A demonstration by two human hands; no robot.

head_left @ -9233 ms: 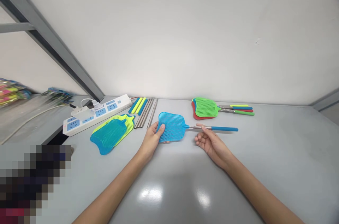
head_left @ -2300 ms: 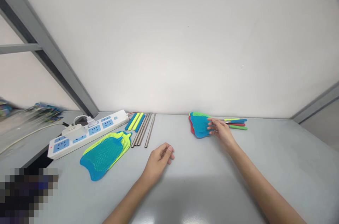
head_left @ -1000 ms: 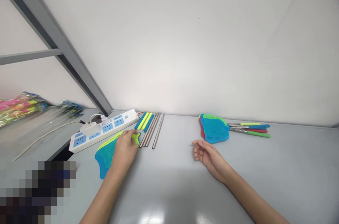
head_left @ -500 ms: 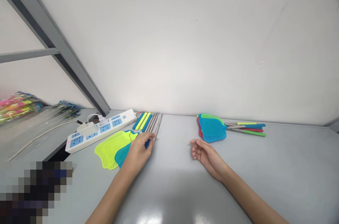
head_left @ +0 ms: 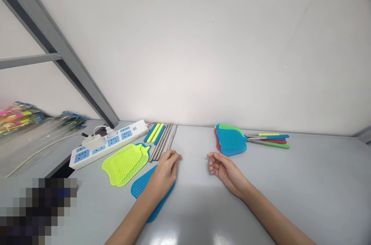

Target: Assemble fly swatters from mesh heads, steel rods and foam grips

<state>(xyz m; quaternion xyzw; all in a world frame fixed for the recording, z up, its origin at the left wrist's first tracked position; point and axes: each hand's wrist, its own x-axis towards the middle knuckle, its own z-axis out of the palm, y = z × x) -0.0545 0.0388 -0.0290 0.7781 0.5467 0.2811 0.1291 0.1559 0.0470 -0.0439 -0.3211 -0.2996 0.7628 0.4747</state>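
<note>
My left hand (head_left: 165,173) is closed over the blue fly swatter head (head_left: 140,185); its fingers seem to pinch the narrow end, which they hide. Just behind it lie several thin metal rods (head_left: 162,142), beside blue and yellow grips (head_left: 155,134). Yellow-green swatter heads (head_left: 123,164) are stacked to the left, with a bit of blue under them. My right hand (head_left: 227,173) rests on its side on the table, empty, with loosely curled fingers and the thumb apart. Beyond it is a fanned pile of whole fly swatters (head_left: 232,142) with coloured handles.
A white power strip (head_left: 108,142) with plugs in it lies at the back left. Further left are plastic-wrapped packs (head_left: 21,115) and a white cable (head_left: 43,150). A grey metal frame (head_left: 72,65) slants upward, and a wall (head_left: 185,51) closes off the back of the grey table (head_left: 319,183).
My left hand has moved right and toward me, and the blue swatter head came with it, away from the yellow-green heads. My right hand has hardly moved.
</note>
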